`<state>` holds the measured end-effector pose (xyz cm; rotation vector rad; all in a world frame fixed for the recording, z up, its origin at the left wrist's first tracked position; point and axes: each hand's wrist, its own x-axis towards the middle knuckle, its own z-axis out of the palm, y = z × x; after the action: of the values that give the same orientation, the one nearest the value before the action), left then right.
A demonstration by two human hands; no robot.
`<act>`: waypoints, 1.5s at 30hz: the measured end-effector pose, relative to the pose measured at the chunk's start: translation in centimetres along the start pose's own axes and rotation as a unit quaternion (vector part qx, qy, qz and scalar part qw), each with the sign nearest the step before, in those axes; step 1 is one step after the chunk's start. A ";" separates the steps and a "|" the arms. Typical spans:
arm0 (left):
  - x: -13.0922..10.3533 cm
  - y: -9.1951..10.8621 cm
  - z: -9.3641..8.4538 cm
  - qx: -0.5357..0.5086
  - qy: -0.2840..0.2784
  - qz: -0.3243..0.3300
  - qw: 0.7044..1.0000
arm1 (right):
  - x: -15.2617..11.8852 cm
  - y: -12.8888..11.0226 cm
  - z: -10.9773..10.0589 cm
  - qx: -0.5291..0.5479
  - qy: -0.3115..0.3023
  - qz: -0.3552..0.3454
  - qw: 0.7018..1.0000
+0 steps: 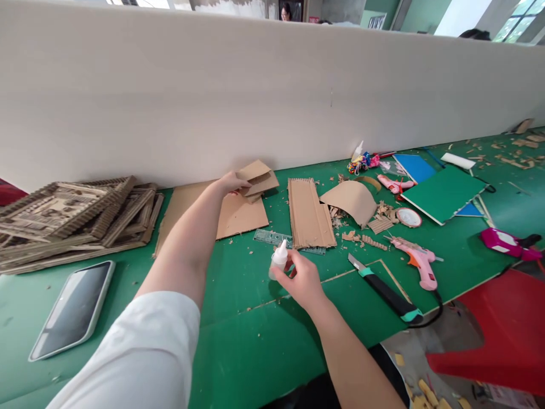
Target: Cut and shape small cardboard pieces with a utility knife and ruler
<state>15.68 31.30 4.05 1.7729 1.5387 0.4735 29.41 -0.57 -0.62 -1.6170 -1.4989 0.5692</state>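
My left hand (232, 183) reaches across to the back of the table, its fingers closed on the edge of a folded piece of cardboard (259, 177). Under it lies a flat cardboard sheet (244, 215). Near the middle of the table, my right hand (304, 278) grips a small white glue bottle (279, 258) between thumb and fingers; the bottle stands upright with its nozzle pointing up. A clear green ruler (272, 237) lies just behind the bottle, partly under a corrugated cardboard piece (309, 216).
At left are stacked corrugated frames (76, 218) and a phone (74, 309). To the right lie a utility knife (385, 289), a pink glue gun (419, 261), a curved cardboard piece (351, 199), a tape roll (409, 217) and a green board (445, 193). A white partition (213, 96) runs behind.
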 end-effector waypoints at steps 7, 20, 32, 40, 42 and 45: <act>-2.6 5.4 3.8 -0.076 -0.045 0.046 0.995 | 0.3 0.3 0.1 -0.091 -0.019 -0.017 0.996; -7.3 8.2 10.9 0.149 -0.047 0.161 0.975 | 0.6 0.6 -0.3 -0.139 -0.127 0.000 0.982; -10.8 -9.4 -2.2 0.398 -0.152 0.157 0.891 | 0.7 0.4 -0.5 -0.151 -0.093 -0.031 0.984; -10.8 -10.7 -1.7 0.395 -0.050 0.257 0.881 | 0.7 0.3 -1.0 -0.152 -0.103 -0.012 0.983; -11.1 -10.3 -1.7 0.393 -0.020 0.268 0.880 | 0.7 0.3 -1.0 -0.154 -0.101 -0.013 0.983; -11.7 -9.3 -2.2 0.390 0.053 0.264 0.881 | 0.7 0.3 -1.0 -0.154 -0.095 -0.015 0.983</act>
<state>5.24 20.90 0.92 2.8701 1.3943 0.1962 30.51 -0.15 -0.22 -1.8104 -1.8212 0.5059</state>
